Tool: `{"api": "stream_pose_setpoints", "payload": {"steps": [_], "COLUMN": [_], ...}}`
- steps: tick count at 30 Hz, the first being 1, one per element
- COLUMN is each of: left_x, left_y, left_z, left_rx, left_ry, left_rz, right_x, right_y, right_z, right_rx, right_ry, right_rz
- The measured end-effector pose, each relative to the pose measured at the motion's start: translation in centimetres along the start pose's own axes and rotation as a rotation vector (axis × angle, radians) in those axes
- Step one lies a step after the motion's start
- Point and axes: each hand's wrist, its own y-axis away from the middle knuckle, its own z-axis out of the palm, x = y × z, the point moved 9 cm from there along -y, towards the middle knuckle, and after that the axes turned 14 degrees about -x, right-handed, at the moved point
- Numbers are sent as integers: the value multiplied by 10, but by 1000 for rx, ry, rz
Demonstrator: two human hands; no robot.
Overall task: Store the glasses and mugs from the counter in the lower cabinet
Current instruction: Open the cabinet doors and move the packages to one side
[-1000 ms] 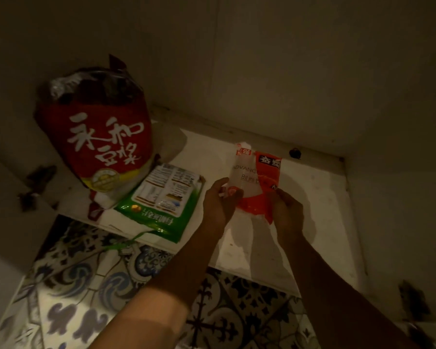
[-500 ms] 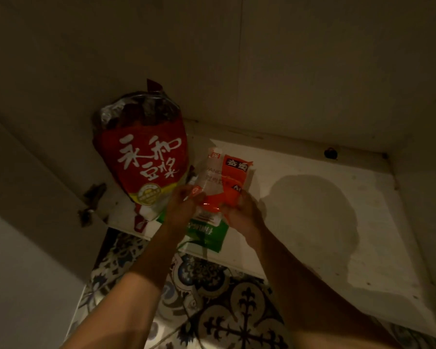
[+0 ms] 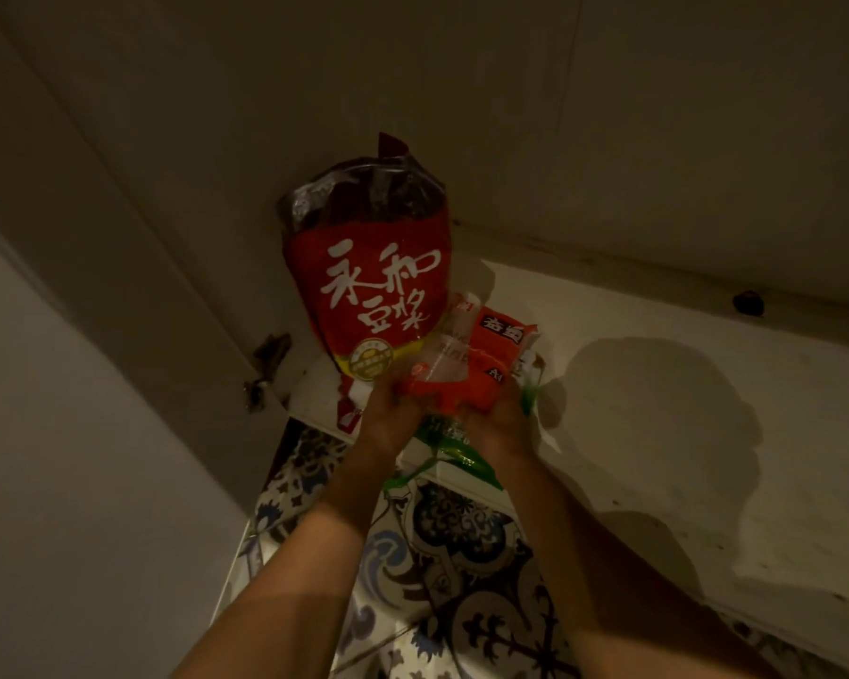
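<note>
- An orange and clear packet (image 3: 481, 365) is held between both hands at the centre of the frame, above the front edge of the cabinet floor (image 3: 682, 433).
- The left hand (image 3: 388, 419) is closed around the packet's lower left corner; the right hand (image 3: 503, 423) is closed around its lower right side.
- A tall red bag with white characters (image 3: 373, 291) is seen standing upright in the upper centre, just left of the packet and touching it.
- A green packet (image 3: 454, 450) is seen lying flat under the hands, overhanging the shelf's front edge.
- The right half of the cabinet floor is lit and bare, with a shadow cast across it.
- Patterned floor tiles (image 3: 461, 556) are visible at the lower centre, between the forearms.
- No glasses or mugs are shown in this view.
</note>
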Motion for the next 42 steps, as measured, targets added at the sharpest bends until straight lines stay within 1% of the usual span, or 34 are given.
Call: {"api": "stream_pose_setpoints", "payload": {"steps": [4, 8, 12, 15, 19, 21, 24, 26, 28, 29, 30, 31, 33, 34, 38, 40, 42], "left_x": [-10, -10, 10, 29, 48, 53, 68, 97, 130, 147, 167, 189, 236, 263, 378, 439, 492], "left_y": [9, 15, 24, 37, 67, 81, 104, 125, 145, 155, 167, 180, 203, 216, 267, 292, 316], "left_z": [-3, 3, 3, 0, -7, -16, -27, -35, -43, -50, -56, -61, -69, -72, -78, -80, -82], "left_rx": [18, -31, -33, -40, -83, -89, -115, -122, -121, -118, -113, -107, -113, -115, -153, -152, -112], "left_ry": [-51, -95, -121, -200, -303, -357, -419, -449, -477, -479, -486, -491, -520, -541, -669, -706, -715], "left_rz": [-14, -54, -64, -71, -51, -96, -236, -250, -260, -295, -333, -363, -385, -388, -337, -284, -246], "right_x": [-2, -3, -6, -6, -13, -18, -44, -68, -80, -94, -123, -149, -193, -220, -335, -393, -442], "right_y": [3, 3, 8, 23, 62, 84, 119, 137, 145, 151, 167, 185, 226, 247, 315, 354, 390], "right_z": [-1, -5, -10, -16, -16, -18, -19, -17, -17, -14, -9, -5, 4, 3, -19, -29, -37], "right_rx": [16, 31, -7, 13, -12, -20, -40, -75, -109, -137, -172, -218, -409, -456, -392, -408, -446], "right_ry": [61, 161, 171, 143, 284, 352, 446, 477, 532, 581, 637, 675, 748, 794, 1010, 1030, 994], "right_rz": [-3, -8, 3, 8, 33, 71, 107, 96, 143, 158, 181, 221, 369, 382, 163, 66, -36]}}
